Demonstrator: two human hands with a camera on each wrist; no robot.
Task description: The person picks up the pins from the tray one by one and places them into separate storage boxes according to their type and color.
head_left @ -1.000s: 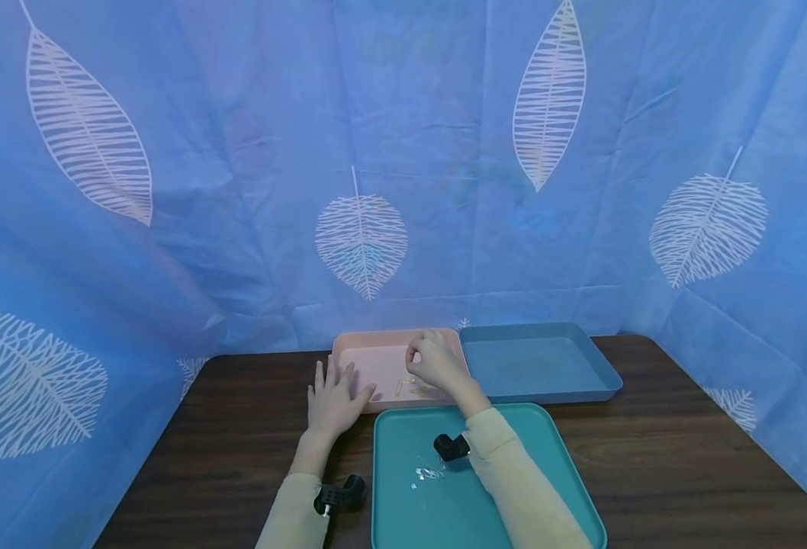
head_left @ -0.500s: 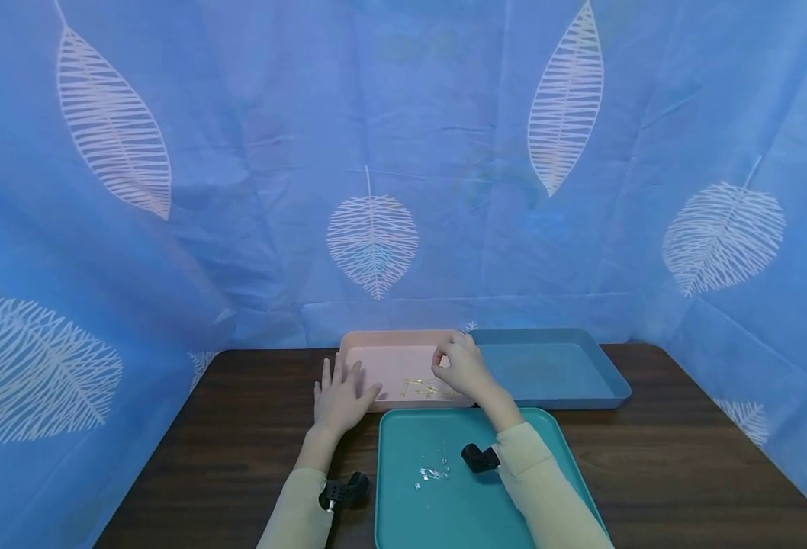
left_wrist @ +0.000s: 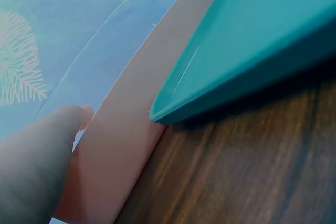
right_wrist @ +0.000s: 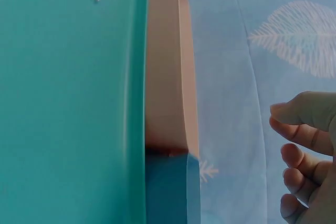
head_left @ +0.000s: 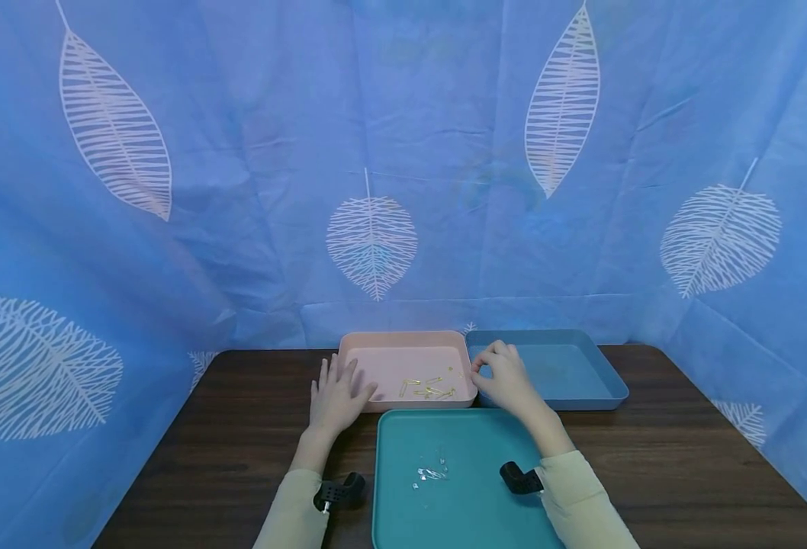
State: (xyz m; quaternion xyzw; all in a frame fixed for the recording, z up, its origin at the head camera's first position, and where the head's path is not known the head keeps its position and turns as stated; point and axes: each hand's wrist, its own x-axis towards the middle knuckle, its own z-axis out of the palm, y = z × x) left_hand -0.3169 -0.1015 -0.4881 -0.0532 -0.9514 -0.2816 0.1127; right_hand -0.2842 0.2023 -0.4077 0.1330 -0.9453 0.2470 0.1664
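Observation:
My left hand is spread, its fingers at the left rim of the pink tray; in the left wrist view its thumb is beside the tray's wall. Several thin gold pieces, shaped like safety pins, lie in the pink tray. My right hand is over the left end of the blue tray. Its thumb and index fingertips meet, the other fingers curled; I cannot tell whether something tiny is pinched there. Several small silvery, pin-like pieces lie on the teal tray.
The pink and blue trays stand side by side at the back of the dark wooden table, with the teal tray in front of them. A blue cloth with white leaf prints hangs behind. Each wrist wears a black camera, such as the left one.
My right hand has moved right, from over the pink tray to the left end of the blue tray, thumb and index still together. The left hand keeps its place at the pink tray.

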